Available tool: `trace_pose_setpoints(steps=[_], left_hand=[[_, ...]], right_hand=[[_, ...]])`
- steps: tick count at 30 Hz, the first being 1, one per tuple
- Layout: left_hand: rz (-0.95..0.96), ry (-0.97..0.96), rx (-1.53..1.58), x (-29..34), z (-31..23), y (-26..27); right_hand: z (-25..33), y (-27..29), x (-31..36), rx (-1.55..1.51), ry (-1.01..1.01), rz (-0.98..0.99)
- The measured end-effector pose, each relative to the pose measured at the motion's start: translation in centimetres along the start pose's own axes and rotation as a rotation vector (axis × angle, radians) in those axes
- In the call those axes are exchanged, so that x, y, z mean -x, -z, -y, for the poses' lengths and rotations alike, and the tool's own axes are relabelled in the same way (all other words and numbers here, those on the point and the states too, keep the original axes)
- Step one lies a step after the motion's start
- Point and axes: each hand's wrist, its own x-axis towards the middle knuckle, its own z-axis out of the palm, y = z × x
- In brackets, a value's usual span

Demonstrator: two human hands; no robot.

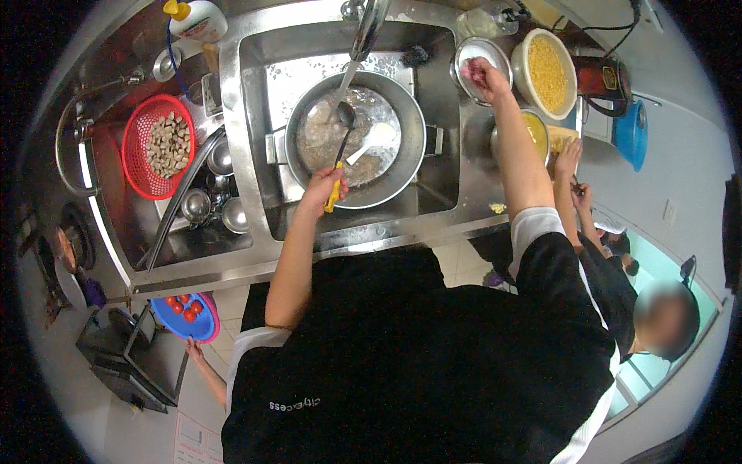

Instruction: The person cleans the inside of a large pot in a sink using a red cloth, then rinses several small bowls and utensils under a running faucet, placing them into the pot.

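My left hand (320,188) grips the yellow handle of a ladle (345,116). Its dark bowl hangs over a large metal pot (416,127), in the stream from the faucet (369,32). Cloudy, bubbly water fills the lower part of the pot, and a white scoop (376,139) lies in it. Over to the right, my right hand (485,79) reaches into a small metal bowl (456,75) of white contents. Its fingers are bunched together; whatever they pinch is hidden.
The pot stands in a steel sink (255,93). Left are a red colander (133,147) of clam-like pieces and metal bowls (196,206). Right are a bowl (573,81) of yellow bits and a co-worker's hand (569,158). Another person holds a blue basin (171,319) of tomatoes.
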Motion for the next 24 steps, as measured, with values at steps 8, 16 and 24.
trace_pose_setpoints(steps=[8,16,24], left_hand=[[0.068,0.051,-0.009,-0.1,-0.2,1.1],[0.082,0.073,0.193,1.8,-2.2,-0.4],[0.145,0.079,0.244,2.7,-1.7,-0.4]], right_hand=[[-0.3,0.3,-1.8,0.088,-0.018,0.032],[-1.0,-0.7,-2.8,0.064,0.191,-0.422],[0.1,0.0,-2.0,0.953,0.224,-0.356]])
